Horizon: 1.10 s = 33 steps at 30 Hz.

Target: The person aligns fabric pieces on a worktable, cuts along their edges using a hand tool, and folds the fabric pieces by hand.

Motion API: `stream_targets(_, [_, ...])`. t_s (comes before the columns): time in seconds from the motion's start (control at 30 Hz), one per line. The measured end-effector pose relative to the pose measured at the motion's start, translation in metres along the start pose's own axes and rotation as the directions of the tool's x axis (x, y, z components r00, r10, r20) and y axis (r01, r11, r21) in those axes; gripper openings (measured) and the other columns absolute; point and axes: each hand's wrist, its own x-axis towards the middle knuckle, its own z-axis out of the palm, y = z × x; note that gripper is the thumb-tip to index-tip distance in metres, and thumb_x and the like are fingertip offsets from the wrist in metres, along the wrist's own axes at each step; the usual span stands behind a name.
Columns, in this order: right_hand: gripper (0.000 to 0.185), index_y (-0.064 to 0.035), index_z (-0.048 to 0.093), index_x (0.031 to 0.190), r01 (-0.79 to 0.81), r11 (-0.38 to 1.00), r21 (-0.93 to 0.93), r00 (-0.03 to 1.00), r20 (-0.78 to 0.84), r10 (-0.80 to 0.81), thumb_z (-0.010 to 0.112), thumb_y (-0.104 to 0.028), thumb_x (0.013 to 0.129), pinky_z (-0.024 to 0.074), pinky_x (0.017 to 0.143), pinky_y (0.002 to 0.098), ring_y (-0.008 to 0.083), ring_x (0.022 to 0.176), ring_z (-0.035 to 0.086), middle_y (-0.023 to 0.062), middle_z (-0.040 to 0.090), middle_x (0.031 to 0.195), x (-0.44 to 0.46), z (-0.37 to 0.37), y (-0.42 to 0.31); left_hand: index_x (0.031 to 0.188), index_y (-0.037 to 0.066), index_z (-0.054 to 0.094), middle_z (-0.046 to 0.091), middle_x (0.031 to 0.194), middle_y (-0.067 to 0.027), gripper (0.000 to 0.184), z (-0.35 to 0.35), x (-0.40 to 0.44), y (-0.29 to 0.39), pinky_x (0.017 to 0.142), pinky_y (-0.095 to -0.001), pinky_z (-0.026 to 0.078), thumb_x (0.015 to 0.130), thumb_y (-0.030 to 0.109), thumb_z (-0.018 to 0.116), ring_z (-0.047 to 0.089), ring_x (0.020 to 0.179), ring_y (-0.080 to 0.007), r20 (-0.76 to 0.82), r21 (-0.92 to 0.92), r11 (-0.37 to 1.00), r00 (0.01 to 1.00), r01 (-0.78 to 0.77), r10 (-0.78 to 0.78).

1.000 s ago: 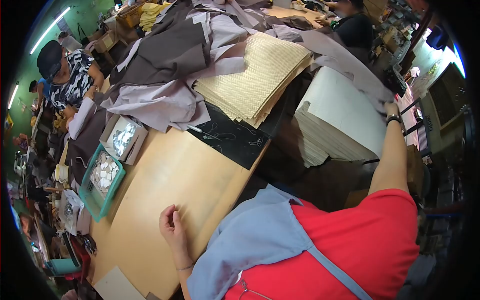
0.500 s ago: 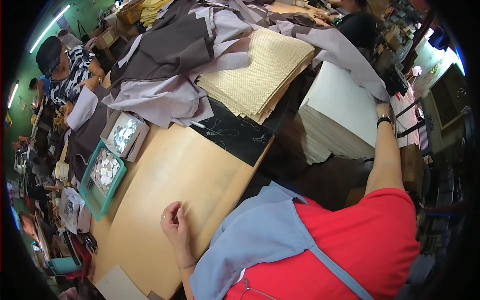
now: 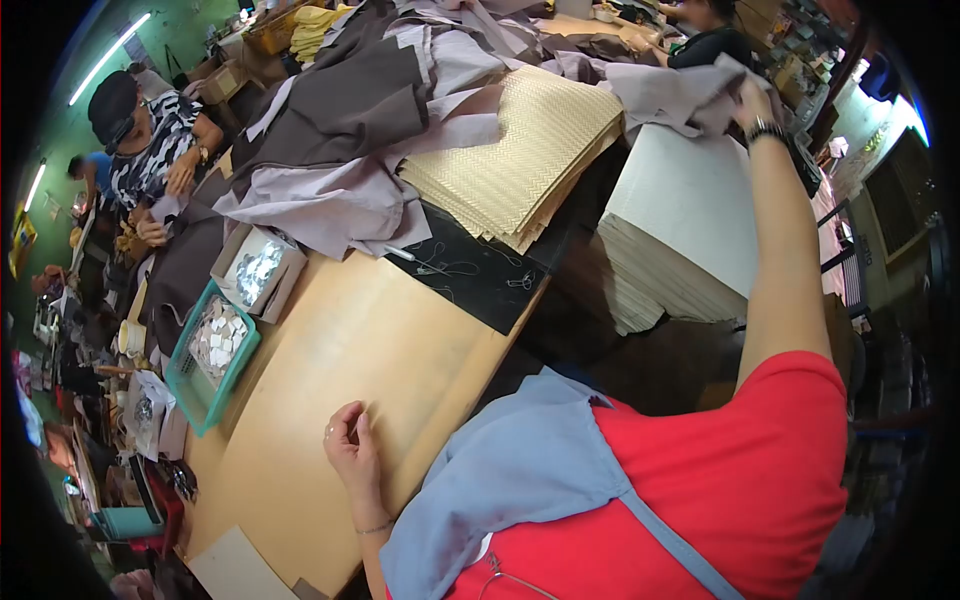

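Observation:
My left hand (image 3: 352, 442) rests on the light wooden table (image 3: 330, 340), its fingers loosely curled together and nothing visible in them. At the upper right, my right hand (image 3: 752, 103) grips the end of a piece of lilac-grey fabric (image 3: 675, 95). That fabric reaches from the cloth pile on the table across to my hand, above a tall stack of white sheets (image 3: 685, 195). Part of my right fingers is hidden by the cloth. A stack of woven straw-coloured sheets (image 3: 530, 140) lies to the left of the white stack.
Dark brown fabric (image 3: 340, 105) is heaped at the far side. A teal basket (image 3: 207, 398) of small white pieces and a cardboard box (image 3: 282, 288) of shiny discs stand at left. A white pen (image 3: 400, 253) lies by a black mat (image 3: 480, 285). Other people work at the back.
My right hand has risen and moved slightly left, lifting the fabric end off the white stack's right side. My left hand has stayed in place.

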Motion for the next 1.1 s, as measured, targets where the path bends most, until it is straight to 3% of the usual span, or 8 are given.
stream_targets(0.23, [0.031, -0.0031, 0.065, 0.108, -0.097, 0.971, 0.219, 0.892, -0.413, 0.182, 0.070, -0.018, 0.081, 0.0538, 0.076, 0.0400, 0.0280, 0.092, 0.068, 0.0162, 0.069, 0.101, 0.101, -0.073, -0.188, 0.107, -0.001, 0.065, 0.064, 0.104, -0.0073, 0.015, 0.001, -0.005, 0.006, 0.080, -0.0267, 0.051, 0.095, 0.006, 0.061, 0.061, 0.093, -0.0134, -0.036, 0.044, 0.999, 0.999, 0.016, -0.014])
stream_targets(0.4, [0.037, -0.0056, 0.063, 0.115, -0.333, 0.856, 0.395, 0.913, -0.092, 0.397, 0.068, -0.025, 0.083, 0.0518, 0.083, 0.0427, 0.0265, 0.102, 0.066, 0.0164, 0.068, 0.105, 0.137, -0.033, -0.115, 0.106, -0.002, 0.066, 0.065, 0.104, -0.0081, 0.014, 0.002, -0.004, 0.008, 0.079, -0.0274, 0.051, 0.094, 0.006, 0.062, 0.061, 0.093, -0.0145, -0.031, 0.083, 0.996, 0.999, -0.018, 0.021])
stream_targets(0.57, [0.052, -0.0030, 0.058, 0.128, -0.580, -0.220, 0.785, 0.698, 0.617, 0.363, 0.066, -0.036, 0.089, 0.0507, 0.094, 0.0415, 0.0282, 0.117, 0.061, 0.0175, 0.065, 0.122, 0.029, 0.045, 0.007, 0.100, -0.002, 0.068, 0.068, 0.104, -0.0114, 0.013, 0.002, -0.001, 0.010, 0.081, -0.0321, 0.052, 0.089, 0.003, 0.065, 0.062, 0.095, -0.0219, -0.008, 0.203, 0.975, 0.996, -0.090, 0.093])
stream_targets(0.7, [0.063, -0.0031, 0.063, 0.129, -0.756, 0.651, -0.061, 0.533, 0.519, 0.668, 0.057, -0.049, 0.086, 0.0452, 0.103, 0.0437, 0.0328, 0.128, 0.054, 0.0214, 0.061, 0.130, -0.037, 0.087, 0.155, 0.097, -0.001, 0.069, 0.070, 0.102, -0.0125, 0.012, -0.002, 0.002, 0.011, 0.083, -0.0350, 0.051, 0.087, 0.003, 0.066, 0.063, 0.096, -0.0258, 0.039, 0.257, 0.955, 0.989, -0.148, 0.143])
stream_targets(0.8, [0.047, -0.0056, 0.064, 0.127, -0.124, 0.763, -0.634, 0.654, 0.526, 0.543, 0.056, -0.031, 0.089, 0.0428, 0.106, 0.0444, 0.0353, 0.129, 0.053, 0.0238, 0.059, 0.133, -0.020, 0.010, 0.125, 0.096, 0.001, 0.070, 0.070, 0.099, -0.0119, 0.012, -0.001, 0.005, 0.014, 0.083, -0.0358, 0.050, 0.085, 0.004, 0.067, 0.063, 0.095, -0.0264, 0.029, 0.283, 0.945, 0.986, -0.164, 0.162])
stream_targets(0.9, [0.041, -0.0019, 0.059, 0.128, 0.018, 0.992, -0.126, 0.980, 0.197, 0.008, 0.057, -0.022, 0.093, 0.0473, 0.101, 0.0433, 0.0387, 0.117, 0.060, 0.0239, 0.063, 0.124, 0.057, 0.017, 0.074, 0.095, 0.004, 0.071, 0.071, 0.098, -0.0108, 0.011, 0.001, 0.005, 0.013, 0.082, -0.0368, 0.050, 0.084, 0.005, 0.068, 0.064, 0.093, -0.0269, 0.019, 0.332, 0.924, 0.980, -0.191, 0.196])
stream_targets(1.03, [0.039, -0.0002, 0.065, 0.118, 0.147, 0.778, 0.610, 0.924, 0.196, -0.328, 0.062, -0.030, 0.093, 0.0511, 0.087, 0.0339, 0.0251, 0.100, 0.067, 0.0163, 0.070, 0.109, 0.062, 0.010, -0.172, 0.093, 0.005, 0.071, 0.071, 0.098, -0.0090, 0.010, 0.001, 0.004, 0.013, 0.081, -0.0381, 0.049, 0.083, 0.008, 0.070, 0.064, 0.092, -0.0269, 0.012, 0.379, 0.900, 0.973, -0.216, 0.229])
stream_targets(1.1, [0.045, -0.0001, 0.068, 0.112, 0.470, 0.696, 0.542, 0.832, -0.008, -0.555, 0.065, -0.039, 0.090, 0.0520, 0.085, 0.0342, 0.0262, 0.096, 0.068, 0.0147, 0.071, 0.106, 0.006, -0.019, -0.285, 0.093, 0.006, 0.071, 0.072, 0.098, -0.0078, 0.010, 0.001, 0.004, 0.015, 0.081, -0.0381, 0.049, 0.083, 0.010, 0.070, 0.064, 0.092, -0.0265, 0.010, 0.388, 0.895, 0.972, -0.222, 0.237])
